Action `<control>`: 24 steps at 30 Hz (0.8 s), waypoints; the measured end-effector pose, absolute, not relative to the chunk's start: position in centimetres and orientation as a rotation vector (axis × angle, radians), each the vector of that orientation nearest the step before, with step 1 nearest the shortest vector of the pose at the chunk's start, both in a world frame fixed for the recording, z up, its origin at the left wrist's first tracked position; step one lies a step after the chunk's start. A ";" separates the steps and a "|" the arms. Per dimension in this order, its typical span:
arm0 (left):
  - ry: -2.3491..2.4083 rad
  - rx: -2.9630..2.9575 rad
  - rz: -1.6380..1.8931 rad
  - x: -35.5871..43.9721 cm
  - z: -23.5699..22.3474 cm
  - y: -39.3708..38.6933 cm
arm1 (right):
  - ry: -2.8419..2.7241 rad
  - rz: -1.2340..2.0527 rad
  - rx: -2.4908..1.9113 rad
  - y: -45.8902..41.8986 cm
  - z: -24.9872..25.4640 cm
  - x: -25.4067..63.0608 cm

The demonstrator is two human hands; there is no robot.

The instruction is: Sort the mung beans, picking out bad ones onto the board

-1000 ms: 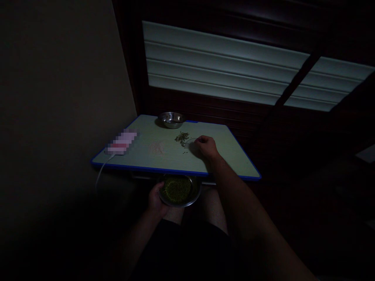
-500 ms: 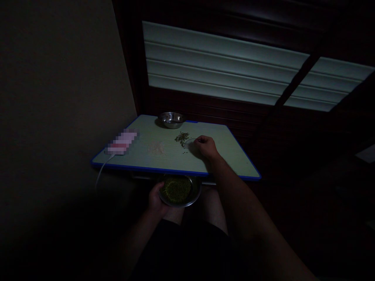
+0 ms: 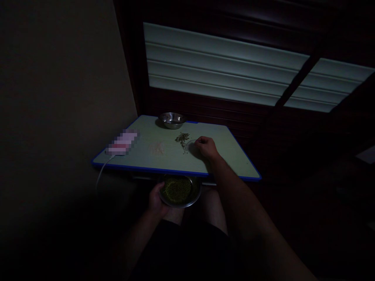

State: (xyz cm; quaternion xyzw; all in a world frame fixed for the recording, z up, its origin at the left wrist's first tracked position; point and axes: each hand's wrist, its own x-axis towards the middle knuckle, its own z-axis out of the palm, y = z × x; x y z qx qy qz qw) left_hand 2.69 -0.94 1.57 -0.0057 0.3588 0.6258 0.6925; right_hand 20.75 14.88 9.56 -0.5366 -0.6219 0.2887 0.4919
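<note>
My left hand point(image 3: 156, 201) grips the rim of a steel bowl point(image 3: 197, 192) full of small green beans point(image 3: 177, 188), held just below the front edge of a pale green, blue-edged table point(image 3: 228, 156). My right hand point(image 3: 206, 147) rests on the tabletop with its fingers curled, beside a faint small round dish point(image 3: 189, 143) that I can barely make out. A small heap of green beans point(image 3: 182, 137) lies just left of that hand, with a few stray beans nearer the front. What the curled fingers hold, if anything, is hidden.
An empty steel bowl point(image 3: 172, 119) stands at the table's far edge. A pale pile of grains point(image 3: 156, 148) lies mid-table. A blurred pinkish device point(image 3: 122, 142) with a white cable point(image 3: 101, 173) sits at the left. A wall is on the left, a dark louvred door behind.
Almost nothing moved. The bowl in my left hand shifted slightly under the table edge, and my right hand stayed beside the bean heap.
</note>
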 end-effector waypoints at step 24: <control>0.833 -0.028 1.401 2.8 2.2 -1.0 | -1.659 0.915 -1.373 14.0 10.0 20.6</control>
